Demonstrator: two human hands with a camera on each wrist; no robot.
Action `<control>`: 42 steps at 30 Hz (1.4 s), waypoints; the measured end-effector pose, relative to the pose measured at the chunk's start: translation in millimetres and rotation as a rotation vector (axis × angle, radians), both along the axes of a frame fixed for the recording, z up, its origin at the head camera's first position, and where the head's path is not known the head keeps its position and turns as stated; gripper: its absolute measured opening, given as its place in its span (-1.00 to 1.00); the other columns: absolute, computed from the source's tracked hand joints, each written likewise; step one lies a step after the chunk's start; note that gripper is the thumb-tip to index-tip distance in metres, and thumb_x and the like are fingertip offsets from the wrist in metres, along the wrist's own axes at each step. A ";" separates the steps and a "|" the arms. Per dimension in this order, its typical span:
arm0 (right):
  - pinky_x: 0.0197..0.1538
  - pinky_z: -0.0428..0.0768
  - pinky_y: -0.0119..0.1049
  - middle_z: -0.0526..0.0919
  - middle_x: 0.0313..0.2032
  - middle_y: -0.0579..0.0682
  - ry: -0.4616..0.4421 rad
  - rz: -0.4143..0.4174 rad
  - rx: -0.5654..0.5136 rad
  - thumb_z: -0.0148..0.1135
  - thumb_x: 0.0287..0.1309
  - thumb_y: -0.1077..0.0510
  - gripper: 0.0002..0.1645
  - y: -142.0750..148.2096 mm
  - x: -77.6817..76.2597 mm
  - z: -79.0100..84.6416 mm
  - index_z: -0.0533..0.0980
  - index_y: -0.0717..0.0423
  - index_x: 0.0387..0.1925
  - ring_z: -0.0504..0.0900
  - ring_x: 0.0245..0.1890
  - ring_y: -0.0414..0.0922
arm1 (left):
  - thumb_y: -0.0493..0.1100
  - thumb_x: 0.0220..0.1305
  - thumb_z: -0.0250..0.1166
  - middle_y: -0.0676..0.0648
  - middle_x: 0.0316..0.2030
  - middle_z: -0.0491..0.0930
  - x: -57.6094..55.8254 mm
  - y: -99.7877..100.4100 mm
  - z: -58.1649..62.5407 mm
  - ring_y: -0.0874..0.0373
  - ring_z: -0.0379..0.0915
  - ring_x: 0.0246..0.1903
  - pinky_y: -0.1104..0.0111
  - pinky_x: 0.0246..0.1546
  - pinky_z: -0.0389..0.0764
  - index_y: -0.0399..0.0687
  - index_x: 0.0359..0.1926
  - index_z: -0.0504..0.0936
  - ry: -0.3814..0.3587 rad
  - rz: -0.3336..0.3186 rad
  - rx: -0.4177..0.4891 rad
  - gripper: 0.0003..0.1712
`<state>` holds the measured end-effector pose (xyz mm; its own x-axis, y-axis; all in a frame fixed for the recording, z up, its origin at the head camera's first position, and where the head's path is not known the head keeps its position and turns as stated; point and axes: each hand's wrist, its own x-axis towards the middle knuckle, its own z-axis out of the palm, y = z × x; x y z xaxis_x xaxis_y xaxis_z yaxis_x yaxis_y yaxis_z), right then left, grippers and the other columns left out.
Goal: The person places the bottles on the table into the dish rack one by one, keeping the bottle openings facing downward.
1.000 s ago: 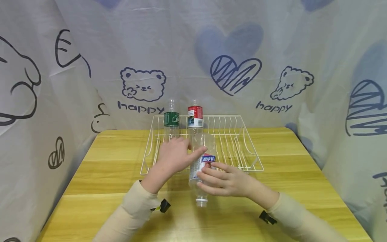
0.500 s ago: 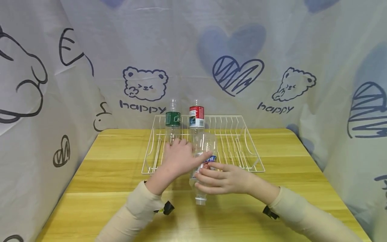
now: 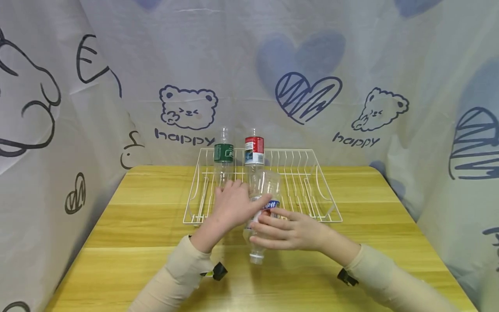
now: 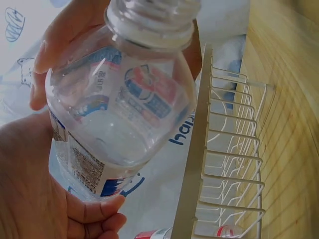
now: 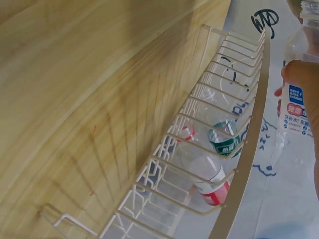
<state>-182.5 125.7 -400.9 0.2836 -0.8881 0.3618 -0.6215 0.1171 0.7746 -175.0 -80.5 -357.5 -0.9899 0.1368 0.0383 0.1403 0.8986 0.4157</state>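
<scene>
A clear plastic bottle [image 3: 267,184] with a blue and white label is held between both hands over the front of a white wire rack. Its uncapped neck points back toward the body, its base toward the rack. From the left, my left hand [image 3: 234,203] grips it, the thumb lying across the label in the head view. My right hand [image 3: 294,232] holds the right side, fingers across the label. In the left wrist view, the bottle [image 4: 119,154] shows its neck close to the camera and fingers of both hands around it. Hands hide part of the label.
Two more clear bottles, one with a green label [image 3: 224,152] and one with a red and white label [image 3: 254,149], stand in the left half of the wire rack [image 3: 310,162]. Under the rack is a wooden table [image 3: 128,234]. A drawn-on white curtain [image 3: 241,78] hangs behind.
The bottle's neck has swung slightly left and its base tilts a little to the right. Both hands keep their grip on it; the head view has shifted slightly.
</scene>
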 end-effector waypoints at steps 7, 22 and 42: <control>0.40 0.38 -0.03 0.30 0.42 0.12 -0.101 -0.017 -0.105 0.03 0.32 0.27 -0.30 12.2 -1.1 1.4 0.18 -0.03 0.46 0.24 0.45 0.05 | 0.58 0.19 -0.08 -0.08 0.01 0.61 -2.9 -4.2 -0.6 -0.05 0.40 0.09 -0.16 0.23 0.28 -0.01 0.02 0.66 0.034 0.027 0.077 -0.12; 0.01 0.57 0.03 0.59 -0.01 0.19 -0.578 -0.316 -0.516 0.02 0.30 -0.29 -0.31 18.5 4.7 28.0 0.51 0.22 0.09 0.55 0.00 0.11 | 0.55 0.20 -0.02 -0.13 -0.02 0.56 -4.5 -14.3 -7.8 -0.04 0.38 0.02 -0.07 0.15 0.34 -0.11 -0.02 0.60 0.103 0.064 0.167 -0.14; 0.36 0.37 0.10 0.52 0.20 0.15 -1.107 -0.803 -0.415 0.08 0.18 -0.43 -0.15 -1.5 6.7 28.2 0.43 0.13 0.22 0.45 0.25 0.10 | 0.39 0.25 0.12 -0.15 0.00 0.54 -2.3 -3.0 -28.6 -0.06 0.38 0.04 -0.04 0.14 0.39 -0.12 -0.06 0.57 0.182 -0.070 0.329 -0.33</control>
